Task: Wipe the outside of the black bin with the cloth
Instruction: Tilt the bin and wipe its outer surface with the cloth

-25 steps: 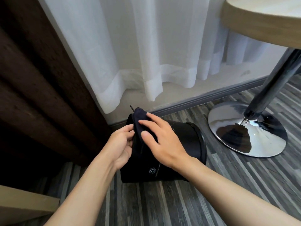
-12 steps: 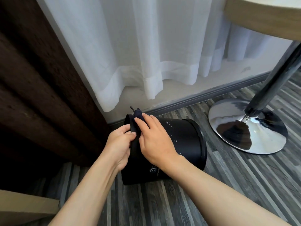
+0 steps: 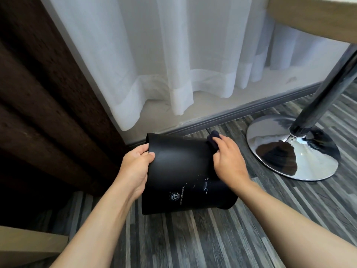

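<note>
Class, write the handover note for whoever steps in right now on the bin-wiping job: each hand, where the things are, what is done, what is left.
Left hand: gripping the black bin at its left edge, steadying it.
Right hand: pressing the dark cloth against the bin's right side.
Bin: tilted over above the wood-pattern floor, near the curtain and the chrome table base.
Done: cannot tell how much is wiped.
Left: pale smears remain low on the facing side; wipe those and likely the rest of the outside.

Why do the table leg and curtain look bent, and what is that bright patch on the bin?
Head view: the wide-angle lens bows the table leg and curtain near the edges; the patch on the bin is soft glare from its glossy side; the chrome base mirrors the room; the brown drape lies in shadow.
</note>
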